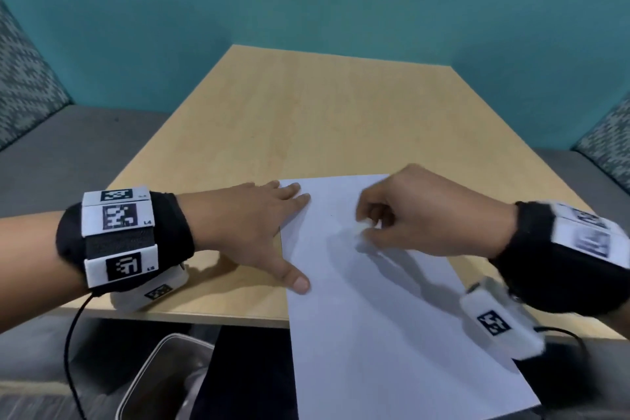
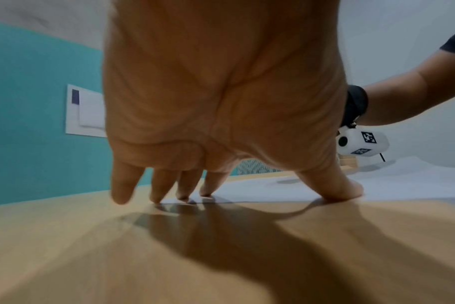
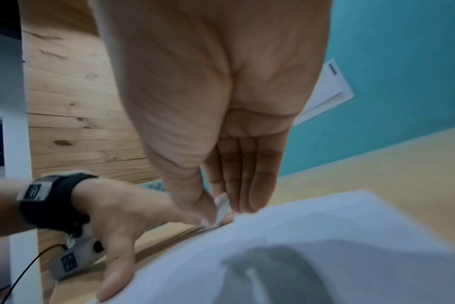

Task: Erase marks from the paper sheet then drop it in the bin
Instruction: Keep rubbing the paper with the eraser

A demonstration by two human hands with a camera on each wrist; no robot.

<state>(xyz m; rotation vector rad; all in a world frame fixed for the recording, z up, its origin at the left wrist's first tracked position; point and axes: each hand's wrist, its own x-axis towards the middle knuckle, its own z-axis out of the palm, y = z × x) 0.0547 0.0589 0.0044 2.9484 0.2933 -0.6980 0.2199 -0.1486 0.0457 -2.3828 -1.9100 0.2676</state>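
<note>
Counter (image 1: 259, 119) of pale wood carries the paper sheet (image 1: 368, 310), whose near end overhangs the edge above a clear plastic bin (image 1: 153, 375) below. Left hand (image 1: 252, 225) lies flat, its grip spread, fingertips and thumb pressing the sheet's left edge. Right hand (image 1: 419, 215) has its grip pinched on a small white eraser (image 1: 362, 228) touching the paper. Erasing looks underway; next comes rubbing until clean, then lifting the sheet toward the bin.
</note>
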